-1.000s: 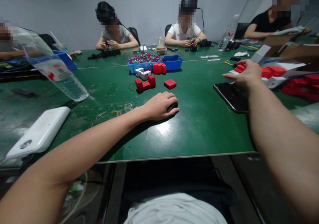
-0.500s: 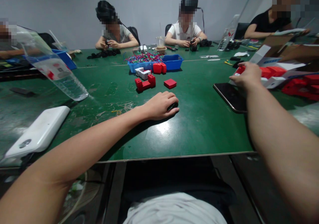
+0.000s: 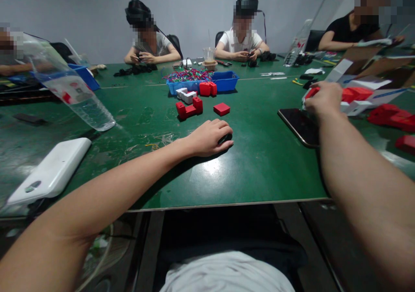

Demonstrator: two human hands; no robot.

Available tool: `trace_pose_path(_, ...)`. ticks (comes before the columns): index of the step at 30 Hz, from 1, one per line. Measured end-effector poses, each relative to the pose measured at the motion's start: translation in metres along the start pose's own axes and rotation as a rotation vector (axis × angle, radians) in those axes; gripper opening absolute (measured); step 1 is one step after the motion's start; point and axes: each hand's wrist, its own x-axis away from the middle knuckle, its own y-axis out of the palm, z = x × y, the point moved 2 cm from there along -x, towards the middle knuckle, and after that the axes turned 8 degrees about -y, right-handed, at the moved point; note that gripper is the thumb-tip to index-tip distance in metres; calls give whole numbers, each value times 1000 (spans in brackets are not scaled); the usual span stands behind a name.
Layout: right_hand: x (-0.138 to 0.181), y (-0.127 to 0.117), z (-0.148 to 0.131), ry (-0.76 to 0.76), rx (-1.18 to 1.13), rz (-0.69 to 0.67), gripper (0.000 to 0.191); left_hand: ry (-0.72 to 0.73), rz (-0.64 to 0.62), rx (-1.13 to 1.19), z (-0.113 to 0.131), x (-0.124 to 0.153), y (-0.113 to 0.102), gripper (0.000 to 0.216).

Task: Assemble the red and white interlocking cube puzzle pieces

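My left hand (image 3: 212, 138) rests on the green table with its fingers curled over a small black object (image 3: 225, 139), mostly hidden. Just beyond it lie a flat red square block (image 3: 221, 108), a red U-shaped plastic part (image 3: 189, 108) and a white bracket-like part (image 3: 186, 95). My right hand (image 3: 325, 97) reaches out to the right, its fingers closed around a red-and-white plastic piece (image 3: 306, 96) partly covered by them. Under that wrist lies a dark phone (image 3: 298, 126). More red parts (image 3: 356, 94) sit just right of this hand.
Blue bins (image 3: 223, 82), one heaped with coloured wires, stand mid-table. A tilted water bottle (image 3: 76, 91) and a white device (image 3: 48, 168) are at left. Open cardboard boxes (image 3: 372, 67) and red pieces (image 3: 392, 115) occupy the right. Several people sit around the table.
My right hand has shifted slightly, its fingers curling in more around the red-and-white piece. A red piece now shows at the far right edge. My left hand stays put.
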Motion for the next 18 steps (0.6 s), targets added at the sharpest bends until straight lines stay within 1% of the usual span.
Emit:
trace_pose_path(2, 2, -8, -9, 47, 19, -19, 54, -4, -2, 1, 0, 0, 0, 35)
trace_pose_path(8, 7, -28, -28, 69, 17, 20, 43, -6, -4, 2, 0, 0, 0, 35)
trace_pose_path(11, 8, -42, -34, 60, -8, 80, 38, -6, -5, 3, 0, 0, 0, 35)
trace_pose_path(15, 11, -66, -42, 70, -62, 178, 33, -13, -6, 6, 1, 0, 0, 35)
trace_pose_path(17, 13, -77, -40, 71, -117, 243, 31, -14, -4, 7, 1, 0, -1, 35)
trace_pose_path(18, 14, -81, -36, 33, -123, 275, 31, -12, -3, 8, 1, 0, -1, 35)
